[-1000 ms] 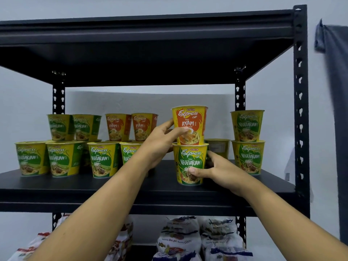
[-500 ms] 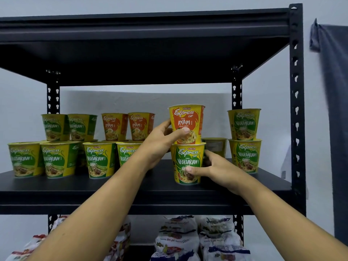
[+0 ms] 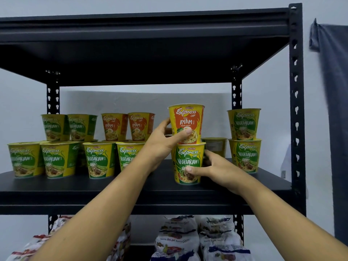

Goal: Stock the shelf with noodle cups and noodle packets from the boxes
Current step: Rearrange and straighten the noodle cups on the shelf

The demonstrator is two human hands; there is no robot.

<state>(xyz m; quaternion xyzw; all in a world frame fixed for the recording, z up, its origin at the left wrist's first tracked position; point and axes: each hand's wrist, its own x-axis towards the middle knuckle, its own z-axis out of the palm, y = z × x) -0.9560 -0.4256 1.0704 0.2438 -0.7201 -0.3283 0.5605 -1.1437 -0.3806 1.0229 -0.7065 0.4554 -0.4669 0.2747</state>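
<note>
Left hand (image 3: pixel 162 142) gripping an orange noodle cup (image 3: pixel 186 117) stacked on a green noodle cup (image 3: pixel 186 157), right hand (image 3: pixel 216 168) clasping that lower one (middle black shelf (image 3: pixel 113 187)).

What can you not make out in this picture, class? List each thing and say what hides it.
Head view:
1. The dim cup at the back: print unreadable in shadow, base hidden by the right hand holding the Vegetarian cup.
2. The grip of the left hand: fingers hidden behind the Ayam cup.
3. The noodle packets below: cut off by the bottom edge and the arms, print blurred.
4. The boxes: out of view.
</note>
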